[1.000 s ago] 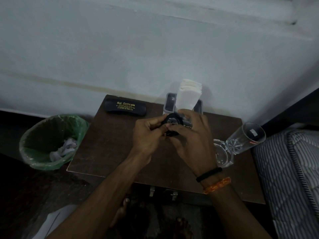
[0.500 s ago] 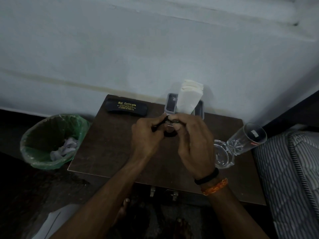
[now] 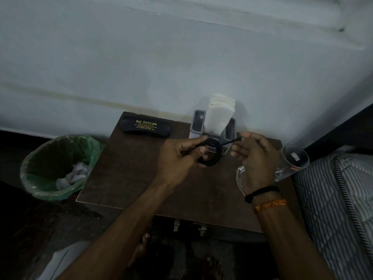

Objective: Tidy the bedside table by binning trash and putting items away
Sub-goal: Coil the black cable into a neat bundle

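Observation:
A black cable (image 3: 214, 156) is wound into a small coil above the middle of the brown bedside table (image 3: 129, 178). My left hand (image 3: 179, 158) pinches the coil on its left side. My right hand (image 3: 254, 156) holds the cable's loose end, pulled out to the right of the coil. Behind the hands stands a grey organiser (image 3: 198, 123) with white tissues (image 3: 219, 114) sticking up from it. A black spectacle case (image 3: 144, 128) with gold lettering lies at the table's back left.
A bin with a green liner (image 3: 58, 168) and crumpled paper inside sits on the floor left of the table. A clear glass (image 3: 292, 160) lies tipped at the table's right edge, next to a striped mattress (image 3: 339, 199). The wall runs behind.
My hands have drawn apart: the right hand has pulled the cable's end out to the right, while the left hand keeps the coil, which shows more plainly than before.

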`<state>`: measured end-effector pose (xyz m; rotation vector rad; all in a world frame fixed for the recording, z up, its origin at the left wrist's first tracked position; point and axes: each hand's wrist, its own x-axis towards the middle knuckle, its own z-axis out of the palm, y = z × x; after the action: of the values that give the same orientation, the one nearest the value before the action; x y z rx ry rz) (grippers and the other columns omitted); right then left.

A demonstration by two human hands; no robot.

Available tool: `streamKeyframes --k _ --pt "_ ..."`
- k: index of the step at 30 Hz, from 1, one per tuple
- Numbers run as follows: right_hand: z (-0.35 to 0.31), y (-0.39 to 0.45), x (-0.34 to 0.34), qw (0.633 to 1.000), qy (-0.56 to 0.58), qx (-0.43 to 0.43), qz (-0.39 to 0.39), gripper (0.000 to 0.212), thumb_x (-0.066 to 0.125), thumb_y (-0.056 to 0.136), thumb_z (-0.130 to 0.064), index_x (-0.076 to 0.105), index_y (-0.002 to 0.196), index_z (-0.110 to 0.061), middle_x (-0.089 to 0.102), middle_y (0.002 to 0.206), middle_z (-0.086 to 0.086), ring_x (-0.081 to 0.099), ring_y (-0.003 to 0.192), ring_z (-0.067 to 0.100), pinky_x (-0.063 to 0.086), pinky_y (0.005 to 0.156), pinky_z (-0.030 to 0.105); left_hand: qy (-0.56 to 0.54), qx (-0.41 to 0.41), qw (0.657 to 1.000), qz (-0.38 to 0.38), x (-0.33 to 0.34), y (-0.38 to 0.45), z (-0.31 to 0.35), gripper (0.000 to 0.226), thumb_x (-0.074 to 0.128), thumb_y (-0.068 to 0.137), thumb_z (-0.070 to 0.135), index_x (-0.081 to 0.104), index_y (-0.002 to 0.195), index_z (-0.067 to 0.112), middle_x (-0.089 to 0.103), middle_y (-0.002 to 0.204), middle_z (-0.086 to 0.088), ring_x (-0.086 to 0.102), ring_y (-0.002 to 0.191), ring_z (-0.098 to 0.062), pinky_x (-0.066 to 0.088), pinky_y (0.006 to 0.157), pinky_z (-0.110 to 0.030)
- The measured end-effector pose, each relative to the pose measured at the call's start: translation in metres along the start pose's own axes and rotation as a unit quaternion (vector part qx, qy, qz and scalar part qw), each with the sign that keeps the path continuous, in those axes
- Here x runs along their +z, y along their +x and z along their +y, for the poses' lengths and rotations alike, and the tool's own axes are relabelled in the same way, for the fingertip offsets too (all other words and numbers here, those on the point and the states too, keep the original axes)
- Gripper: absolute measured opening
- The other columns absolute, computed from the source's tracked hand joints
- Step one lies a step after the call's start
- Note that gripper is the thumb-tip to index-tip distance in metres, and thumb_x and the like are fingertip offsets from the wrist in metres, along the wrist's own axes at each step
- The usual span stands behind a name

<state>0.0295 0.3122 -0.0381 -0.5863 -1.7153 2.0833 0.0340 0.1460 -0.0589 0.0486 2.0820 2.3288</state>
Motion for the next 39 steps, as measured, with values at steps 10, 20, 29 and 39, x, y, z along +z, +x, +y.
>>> streamKeyframes --k 10,20,29,39 --pt "0.019 0.000 -0.010 0.818 -0.470 -0.302 -0.136 0.014 0.068 0.086 -0.012 0.077 0.096 -0.011 0.071 0.093 0.006 0.063 0.080 0.016 0.033 0.072 0.000 -0.036 -0.006 0.999 0.000 0.001 0.002 0.001 0.036 0.066 0.086 -0.005 0.064 0.122 -0.002 0.073 0.109 -0.017 0.074 0.091 -0.027 0.062 0.073 -0.046" --pt "0.013 -0.001 -0.004 0.947 -0.144 0.075 -0.276 0.023 0.053 0.096 -0.005 0.073 0.107 -0.006 0.075 0.104 0.013 0.070 0.096 0.030 0.054 0.072 0.034 -0.006 0.024 1.000 -0.001 -0.003 0.003 -0.002 0.035 0.067 0.088 0.000 0.065 0.123 0.001 0.073 0.111 -0.013 0.074 0.096 -0.024 0.062 0.073 -0.047" --pt "0.004 -0.008 -0.001 0.945 -0.098 0.112 -0.290 0.012 0.066 0.090 -0.021 0.074 0.095 -0.012 0.075 0.100 0.008 0.068 0.090 0.019 0.053 0.076 0.032 0.027 0.050 0.998 0.030 -0.006 0.008 -0.013 0.033 0.071 0.087 0.008 0.069 0.120 0.010 0.073 0.112 -0.009 0.073 0.098 -0.024 0.060 0.075 -0.053" --pt "0.000 -0.017 0.007 0.939 -0.002 0.162 -0.302 0.024 0.055 0.094 -0.014 0.069 0.114 -0.019 0.071 0.094 -0.001 0.066 0.087 0.010 0.049 0.073 0.027 0.079 0.064 0.995 0.015 -0.001 0.007 -0.011 0.034 0.068 0.089 0.008 0.067 0.123 0.008 0.074 0.112 -0.008 0.074 0.095 -0.019 0.062 0.072 -0.047"
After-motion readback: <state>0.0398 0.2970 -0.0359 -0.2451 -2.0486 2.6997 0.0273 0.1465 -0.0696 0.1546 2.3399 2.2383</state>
